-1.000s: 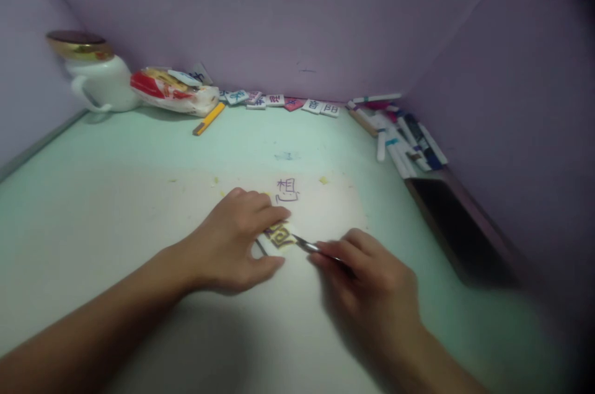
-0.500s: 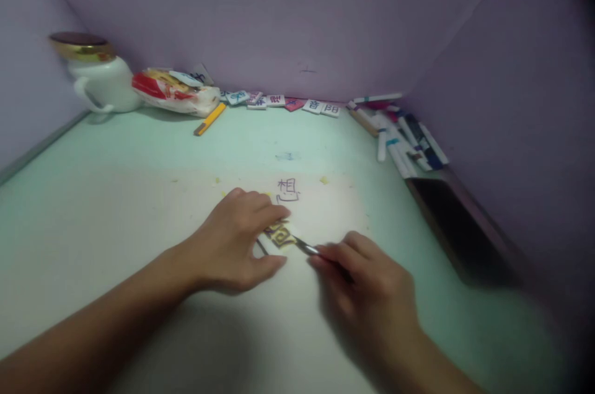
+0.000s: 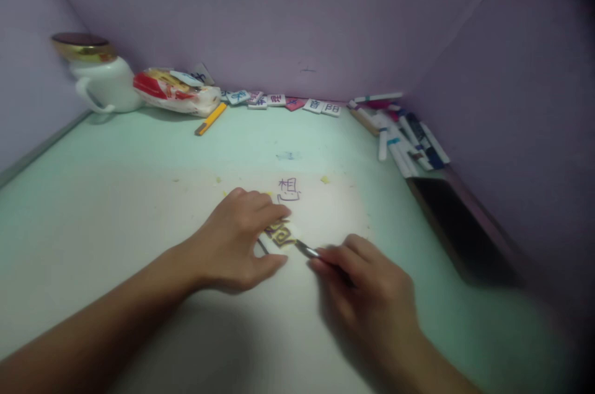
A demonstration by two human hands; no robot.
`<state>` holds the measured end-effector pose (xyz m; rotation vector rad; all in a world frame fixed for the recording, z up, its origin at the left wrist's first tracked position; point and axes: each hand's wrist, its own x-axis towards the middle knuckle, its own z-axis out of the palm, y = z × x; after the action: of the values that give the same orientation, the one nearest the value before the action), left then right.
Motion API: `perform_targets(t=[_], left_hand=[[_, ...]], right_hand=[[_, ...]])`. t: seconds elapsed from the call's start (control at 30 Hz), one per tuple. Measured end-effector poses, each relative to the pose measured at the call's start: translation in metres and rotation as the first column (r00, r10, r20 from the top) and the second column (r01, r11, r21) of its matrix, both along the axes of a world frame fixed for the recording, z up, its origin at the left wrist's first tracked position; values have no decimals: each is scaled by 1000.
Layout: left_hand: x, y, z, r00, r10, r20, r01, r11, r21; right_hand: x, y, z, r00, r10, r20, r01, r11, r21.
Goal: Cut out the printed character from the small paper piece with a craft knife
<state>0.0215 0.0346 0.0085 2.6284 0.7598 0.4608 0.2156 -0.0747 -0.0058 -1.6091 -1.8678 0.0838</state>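
My left hand [image 3: 232, 242] steadies a small white block [image 3: 279, 250], its forefinger along the far edge and its thumb at the near edge. The block's upper face is yellow with dark, character-like lines, and part of it is hidden under the fingers. Pinched in my right hand [image 3: 367, 276] is a slim knife [image 3: 307, 249]; its blade tip points left at the block's right corner. Whether the tip touches the block I cannot tell. Just beyond them, a purple handwritten character [image 3: 288, 188] is on the pale work surface [image 3: 116, 227], with small yellow scraps [image 3: 325, 180] around.
Along the back wall lie several character-marked tiles [image 3: 276, 100], a red-and-white packet [image 3: 174, 93] and a yellow-orange stick [image 3: 211, 119]. A white mug [image 3: 114, 84] with a gold-rimmed lid stands at back left. Several marker pens [image 3: 400, 152] and a dark flat phone-like slab [image 3: 458, 230] line the right side.
The knife tip has shifted slightly right, from over the block's corner to its edge. My left hand and the block have hardly moved.
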Motion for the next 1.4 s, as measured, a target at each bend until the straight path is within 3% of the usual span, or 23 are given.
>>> perform_targets(t=[0.17,0.3,0.4,0.67,0.97,1.17,1.4], left_hand=[[0,0,2,1000,-7,-21,7,1000,-3],[1,0,2,999,1,-32,-1,1000,0],[1,1,0,999,4,-35,-4,1000,5],[0,0,-1,999,-2,-36,3,1000,20],[0,0,-1,999,3,-50,-1,1000,28],[-1,0,-1,998,-2,-63,3,1000,19],[1,-3,0,997,7,-82,-6,1000,14]], right_hand=[[1,2,0,1000,9,-23,-10,1000,-18],[1,2,0,985,-59,-160,39,991,-125],[1,0,-2,976,-79,-201,54,990,-127],[2,-3,-2,993,-117,23,117,993,-21],[3,-4,-4,988,-152,-3,152,988,-13],[3,-4,-3,991,-119,63,117,993,33],[2,-5,2,975,-181,126,172,982,79]])
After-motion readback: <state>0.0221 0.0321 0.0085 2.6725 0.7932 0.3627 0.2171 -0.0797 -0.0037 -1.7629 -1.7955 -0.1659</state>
